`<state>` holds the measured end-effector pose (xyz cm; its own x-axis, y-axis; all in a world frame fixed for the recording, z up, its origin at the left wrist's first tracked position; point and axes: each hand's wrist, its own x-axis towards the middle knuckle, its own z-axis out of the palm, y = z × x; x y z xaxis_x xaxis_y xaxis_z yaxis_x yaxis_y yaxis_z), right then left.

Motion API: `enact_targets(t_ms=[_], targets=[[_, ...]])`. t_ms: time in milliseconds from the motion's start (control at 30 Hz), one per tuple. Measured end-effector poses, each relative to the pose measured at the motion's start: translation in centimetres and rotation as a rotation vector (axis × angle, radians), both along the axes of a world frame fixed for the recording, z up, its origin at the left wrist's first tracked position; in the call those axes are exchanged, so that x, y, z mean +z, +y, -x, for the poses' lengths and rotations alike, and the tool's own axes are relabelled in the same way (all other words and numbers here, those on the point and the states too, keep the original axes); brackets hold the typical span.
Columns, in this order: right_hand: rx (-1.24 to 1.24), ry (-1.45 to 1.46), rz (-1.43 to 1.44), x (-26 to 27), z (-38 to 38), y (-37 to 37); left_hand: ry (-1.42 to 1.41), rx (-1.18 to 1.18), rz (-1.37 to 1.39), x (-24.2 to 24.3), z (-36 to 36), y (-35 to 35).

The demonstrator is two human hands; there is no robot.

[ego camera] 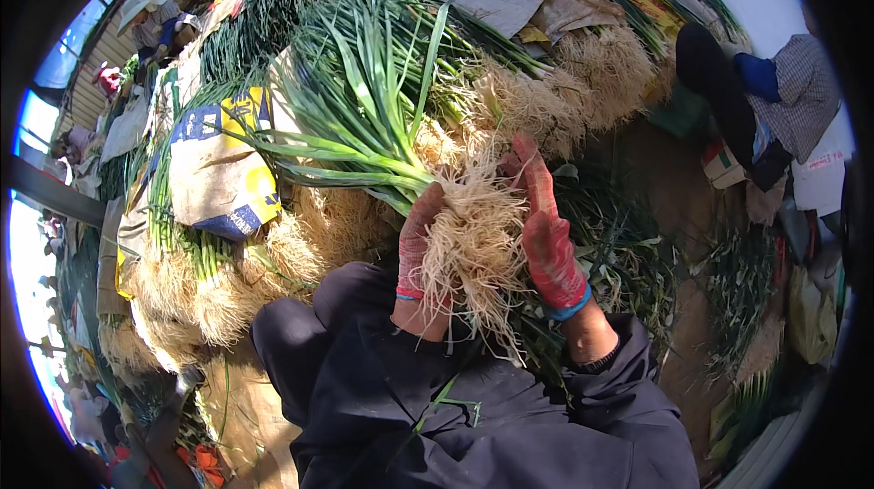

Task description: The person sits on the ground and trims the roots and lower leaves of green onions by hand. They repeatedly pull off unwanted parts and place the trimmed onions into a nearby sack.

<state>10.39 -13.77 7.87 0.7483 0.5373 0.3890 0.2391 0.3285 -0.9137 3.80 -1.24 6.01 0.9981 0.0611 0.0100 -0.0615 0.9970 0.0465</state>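
A bunch of green onions (403,161) with long green leaves lies in front of me, its pale stringy roots (474,229) towards my body. Red work gloves with blue cuffs cover both hands. My left hand (418,243) grips the bunch at its left side, the thumb by the white stems; its fingers are partly hidden under the roots. On the right of the roots, my right hand (546,229) is raised with fingers extended and palm facing the bunch. Whether its half-hidden fingers touch the roots is hard to tell.
Heaped green onions (300,18) rise beyond, partly covered by sacking (478,1) and a printed bag (222,168). Loose leaves (614,243) litter the ground at right. A person in a checked sleeve (795,93) sits at right; another person (147,24) is at upper left.
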Motion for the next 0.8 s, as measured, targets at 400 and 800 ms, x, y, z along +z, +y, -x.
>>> enact_targets(t_ms=[400,800], targets=[[0.507,0.604,0.850,8.0,5.3,-14.5,0.251,-0.094,-0.099,0.2,-0.7,-2.5],[-0.268,-0.740,0.632,5.3,4.1,-5.9,0.165,-0.164,-0.080,-0.5,-0.9,-1.8]])
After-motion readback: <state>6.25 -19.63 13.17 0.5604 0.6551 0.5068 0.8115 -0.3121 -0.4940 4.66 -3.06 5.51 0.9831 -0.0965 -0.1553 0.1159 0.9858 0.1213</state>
